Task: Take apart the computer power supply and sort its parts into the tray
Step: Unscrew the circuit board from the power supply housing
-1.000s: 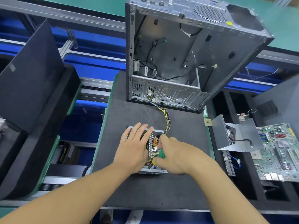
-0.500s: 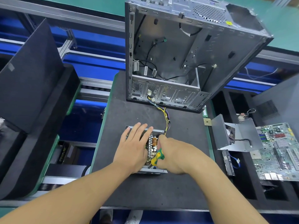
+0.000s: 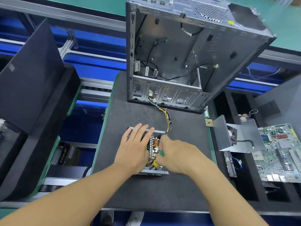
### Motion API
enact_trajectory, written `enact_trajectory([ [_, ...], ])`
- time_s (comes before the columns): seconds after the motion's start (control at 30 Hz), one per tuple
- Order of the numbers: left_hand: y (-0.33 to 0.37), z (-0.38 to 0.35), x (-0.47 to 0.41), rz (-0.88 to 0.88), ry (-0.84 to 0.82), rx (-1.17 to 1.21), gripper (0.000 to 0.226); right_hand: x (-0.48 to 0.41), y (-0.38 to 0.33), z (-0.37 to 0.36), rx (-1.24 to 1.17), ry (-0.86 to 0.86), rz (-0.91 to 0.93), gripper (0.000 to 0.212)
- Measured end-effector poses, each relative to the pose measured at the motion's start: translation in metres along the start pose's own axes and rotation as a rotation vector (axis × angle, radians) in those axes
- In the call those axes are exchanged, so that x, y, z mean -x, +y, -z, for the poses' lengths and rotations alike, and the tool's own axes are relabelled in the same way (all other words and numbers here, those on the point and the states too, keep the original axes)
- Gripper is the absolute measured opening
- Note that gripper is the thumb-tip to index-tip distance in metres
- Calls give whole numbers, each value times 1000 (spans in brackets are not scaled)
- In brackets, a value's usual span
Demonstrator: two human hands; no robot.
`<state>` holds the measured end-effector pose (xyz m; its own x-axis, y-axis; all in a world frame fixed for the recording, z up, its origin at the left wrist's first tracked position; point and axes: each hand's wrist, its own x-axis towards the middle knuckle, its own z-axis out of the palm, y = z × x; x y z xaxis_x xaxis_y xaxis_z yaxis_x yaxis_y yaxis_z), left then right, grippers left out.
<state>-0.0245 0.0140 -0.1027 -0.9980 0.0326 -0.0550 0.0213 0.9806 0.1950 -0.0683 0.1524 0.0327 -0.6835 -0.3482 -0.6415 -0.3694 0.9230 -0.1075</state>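
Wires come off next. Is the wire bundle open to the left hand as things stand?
Likely yes: the left hand rests flat on the power supply, holding nothing, and the wire bundle lies uncovered off its far right corner, beyond the right hand.

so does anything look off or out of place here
The wire bundle from the power supply trails across the mat to the computer case, its ends lying against the lower frame; I cannot tell if they are still plugged in. Nothing else stands out.
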Motion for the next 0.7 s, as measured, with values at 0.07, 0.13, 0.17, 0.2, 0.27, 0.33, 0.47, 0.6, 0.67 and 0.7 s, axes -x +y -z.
enact_trajectory([
  [0.07,0,0,0,0,-2,4,80,2,-2,2,-6,-21,13,32],
  [0.13,0,1,-1,5,-5,11,80,2,-3,3,-23,-36,12,38],
  [0.17,0,1,-1,6,-6,12,80,2,-2,3,-28,-40,6,40],
  [0.2,0,1,0,6,-8,12,80,2,-2,3,-30,-43,-3,43],
  [0.27,0,0,0,3,-13,10,81,1,-1,2,-13,-56,-39,56],
  [0.33,-1,-1,0,-2,-22,1,80,1,1,2,18,-56,-86,73],
  [0.47,-1,-1,0,2,-11,-4,73,-2,3,0,3,-11,-70,53],
  [0.6,-1,-1,0,-1,-7,-14,78,-1,3,-1,-10,13,-23,34],
  [0.67,-1,-1,0,0,-6,-12,79,1,1,1,-16,-15,-5,35],
  [0.7,-1,-1,0,0,-8,-12,79,2,0,3,-22,-31,3,38],
])
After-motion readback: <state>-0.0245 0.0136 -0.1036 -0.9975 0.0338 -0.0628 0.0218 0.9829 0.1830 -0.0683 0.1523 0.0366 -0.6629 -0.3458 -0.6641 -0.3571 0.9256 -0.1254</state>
